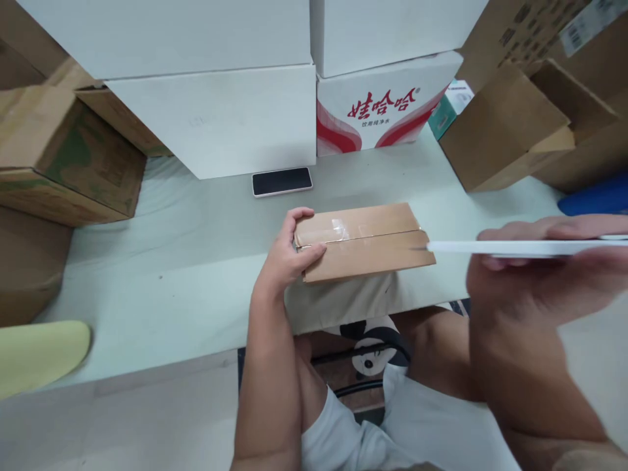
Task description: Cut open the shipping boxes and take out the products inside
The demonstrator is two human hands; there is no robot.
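A small brown cardboard box (366, 252) lies at the table's front edge, a strip of clear tape across the left part of its top seam. My left hand (289, 252) grips its left end, thumb on top and fingers around the far side. Near the camera on the right, my right hand (544, 268) is closed around a slim white utility knife (490, 247). Its thin dark tip points left and overlaps the right end of the box in view; I cannot tell whether it touches. A phone (282, 182) rests behind the box, dark face up.
White cartons (255, 118) stand stacked at the back, one with red print (387, 108). Brown boxes (73, 157) crowd the left, and an open carton (505, 131) stands right. A pale yellow rounded object (42, 353) sits front left, a blue object (596, 196) far right.
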